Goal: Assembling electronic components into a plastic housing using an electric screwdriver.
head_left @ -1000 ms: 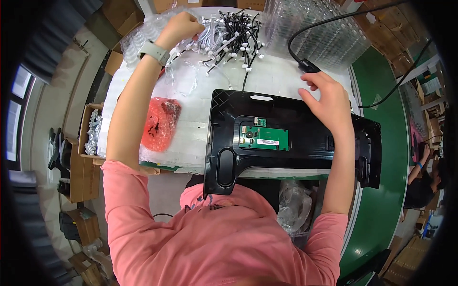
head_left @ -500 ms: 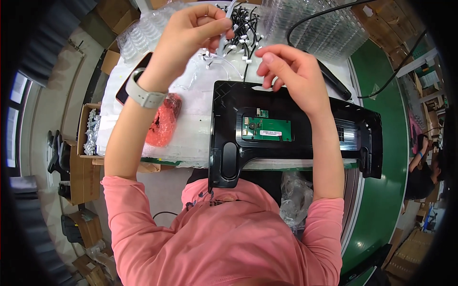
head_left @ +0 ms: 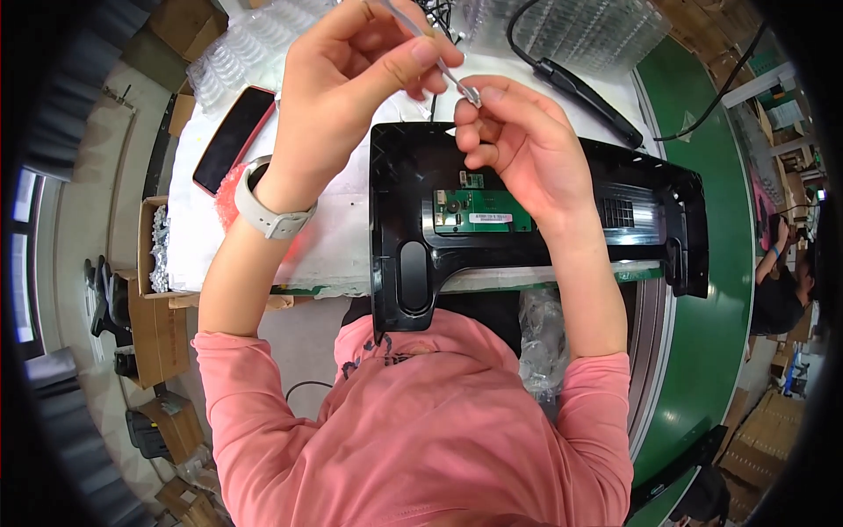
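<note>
A thin whitish cable [head_left: 445, 70] runs slantwise between my two hands above the worktable. My left hand [head_left: 347, 83] is closed, pinching the cable between thumb and fingers. At the cable's end, my right hand [head_left: 537, 145] grips the small light connector [head_left: 471, 94] with thumb and forefinger, its other fingers curled. Below the hands lies a large black plastic housing [head_left: 492, 263], hollow side up, overhanging the table's near edge. A green circuit board [head_left: 452, 221] sits in it, with a smaller green board [head_left: 471, 181] just beyond; my right forearm crosses the housing.
A black rod-shaped tool [head_left: 590, 101] with a cord lies at the back right. Stacked clear plastic trays [head_left: 562, 35] stand behind it. A phone [head_left: 233, 140] and red bubble wrap [head_left: 230, 195], partly hidden by my left arm, lie left. Another person [head_left: 777, 290] is far right.
My hands have come together: the right hand has reached the cable's end and now grips its connector. The view has shifted slightly, uncovering more of the phone.
</note>
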The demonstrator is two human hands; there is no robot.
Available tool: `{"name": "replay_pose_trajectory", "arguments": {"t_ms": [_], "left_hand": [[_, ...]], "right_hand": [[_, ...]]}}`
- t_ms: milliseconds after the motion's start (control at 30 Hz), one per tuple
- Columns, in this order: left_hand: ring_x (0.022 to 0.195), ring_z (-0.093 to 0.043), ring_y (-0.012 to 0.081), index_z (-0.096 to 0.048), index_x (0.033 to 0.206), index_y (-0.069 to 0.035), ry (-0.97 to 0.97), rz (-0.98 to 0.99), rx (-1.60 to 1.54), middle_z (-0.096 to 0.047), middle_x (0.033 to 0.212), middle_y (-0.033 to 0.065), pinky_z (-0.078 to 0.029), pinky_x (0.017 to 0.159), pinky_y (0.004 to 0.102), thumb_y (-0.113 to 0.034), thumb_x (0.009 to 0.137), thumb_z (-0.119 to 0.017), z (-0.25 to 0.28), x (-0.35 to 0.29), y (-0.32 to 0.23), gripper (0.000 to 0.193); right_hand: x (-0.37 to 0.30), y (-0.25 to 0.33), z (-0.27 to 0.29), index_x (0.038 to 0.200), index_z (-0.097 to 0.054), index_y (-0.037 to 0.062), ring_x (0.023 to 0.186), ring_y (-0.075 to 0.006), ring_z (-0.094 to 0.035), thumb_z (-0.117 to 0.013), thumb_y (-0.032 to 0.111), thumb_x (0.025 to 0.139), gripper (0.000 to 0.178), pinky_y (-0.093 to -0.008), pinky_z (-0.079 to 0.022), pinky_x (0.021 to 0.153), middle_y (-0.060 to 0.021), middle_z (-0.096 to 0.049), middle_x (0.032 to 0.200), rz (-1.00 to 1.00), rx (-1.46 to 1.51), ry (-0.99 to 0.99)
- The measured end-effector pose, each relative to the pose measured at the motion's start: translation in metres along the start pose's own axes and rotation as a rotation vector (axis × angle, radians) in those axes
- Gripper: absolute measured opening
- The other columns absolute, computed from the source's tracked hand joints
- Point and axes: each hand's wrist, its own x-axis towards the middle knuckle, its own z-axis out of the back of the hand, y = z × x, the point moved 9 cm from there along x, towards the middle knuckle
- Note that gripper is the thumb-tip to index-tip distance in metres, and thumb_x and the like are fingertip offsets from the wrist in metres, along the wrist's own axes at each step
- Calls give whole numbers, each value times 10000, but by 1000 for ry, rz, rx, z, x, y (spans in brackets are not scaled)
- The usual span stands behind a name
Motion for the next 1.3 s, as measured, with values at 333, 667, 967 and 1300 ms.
{"name": "replay_pose_trajectory", "arguments": {"t_ms": [333,667,967,1300], "left_hand": [[683,-645,193,-647,1007,24,335,-483,932,-683,843,107,-522,613,296,14,759,-728,-51,-26,4,261],[699,-662,341,-663,799,-20,548,-267,1149,-647,706,124,-515,594,396,34,623,-653,-53,-44,46,184],[701,-657,323,-684,775,-25,700,-111,1503,-664,687,117,-507,601,399,14,632,-730,-59,-48,89,155],[721,-668,315,-667,803,-19,825,-142,1429,-668,710,111,-517,613,394,80,589,-695,-63,-33,99,237]], "right_hand": [[-31,25,-1,902,-546,27,645,-138,-671,-681,7,873,139,-231,-552,610,-68,-672,811,483,-753,-132],[-51,7,-13,917,-565,16,618,-104,-666,-743,20,812,207,-235,-535,601,-49,-636,678,677,-1252,-80],[-75,-1,78,954,-630,15,576,-147,-629,-722,97,843,167,-261,-486,550,-71,-616,662,266,-1475,-378],[-71,-9,73,941,-602,14,590,-311,-627,-655,90,871,115,-392,-485,554,-141,-644,723,384,-1643,-343]]}}
